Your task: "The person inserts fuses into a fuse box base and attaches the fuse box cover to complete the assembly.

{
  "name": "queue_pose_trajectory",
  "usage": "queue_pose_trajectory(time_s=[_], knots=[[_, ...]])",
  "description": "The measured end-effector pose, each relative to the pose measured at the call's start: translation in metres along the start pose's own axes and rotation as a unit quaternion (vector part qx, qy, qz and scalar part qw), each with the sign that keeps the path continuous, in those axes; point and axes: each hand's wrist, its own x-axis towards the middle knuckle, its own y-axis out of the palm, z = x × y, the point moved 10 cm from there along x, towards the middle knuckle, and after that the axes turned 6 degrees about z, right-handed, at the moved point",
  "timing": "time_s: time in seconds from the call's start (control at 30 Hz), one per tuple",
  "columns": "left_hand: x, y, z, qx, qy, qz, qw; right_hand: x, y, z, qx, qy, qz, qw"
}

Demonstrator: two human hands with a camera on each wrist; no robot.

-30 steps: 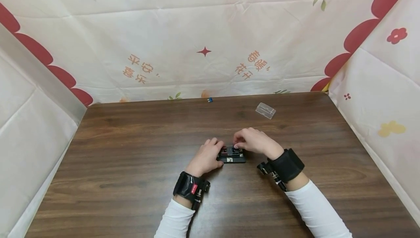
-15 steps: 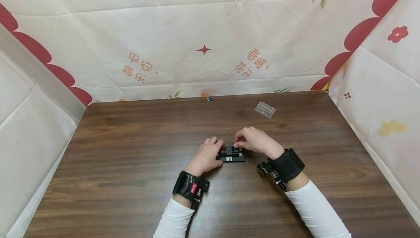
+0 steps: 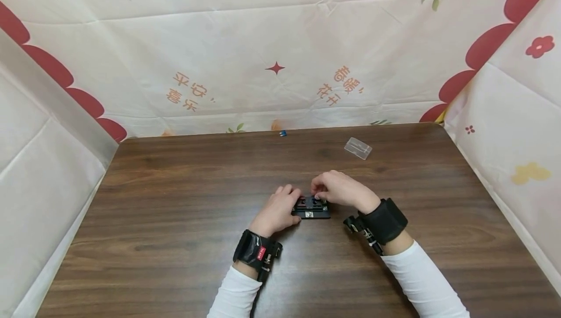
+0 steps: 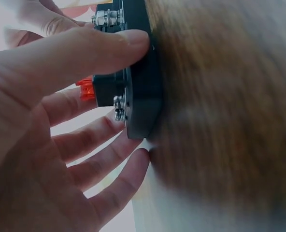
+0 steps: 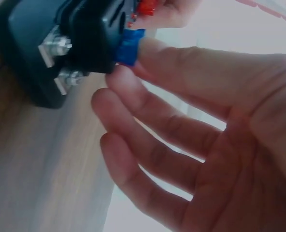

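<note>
A black fuse block (image 3: 311, 214) with metal screw terminals lies on the table in front of the person. The left hand (image 3: 277, 212) holds it at its left side. In the left wrist view, that thumb presses the block's base while the fingers reach round its far side. Between thumb and index finger, the right hand (image 3: 344, 190) pinches a blue blade fuse (image 5: 129, 47) at the block's top face. How deep the fuse sits cannot be told. A red blade fuse (image 4: 86, 90) stands up from the block.
A clear plastic cover (image 3: 358, 148) lies at the back right of the wooden table (image 3: 175, 211). Near the back edge sits a small blue piece (image 3: 283, 133). A printed white cloth (image 3: 219, 50) hangs behind the table and along both sides.
Both hands stay at the fuse block with almost no movement. The head view shifts slightly.
</note>
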Motion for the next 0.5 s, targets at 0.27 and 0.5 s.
queue_pose_trajectory(time_s=[0.27,0.5], knots=[[0.002,0.000,0.001,-0.009,0.011,0.000,0.9999,0.010,-0.004,0.010,-0.019,0.001,0.031,0.9993],[0.001,-0.001,0.003,-0.018,0.013,0.007,0.9997,0.027,-0.009,0.012,-0.012,0.007,0.074,0.9971]])
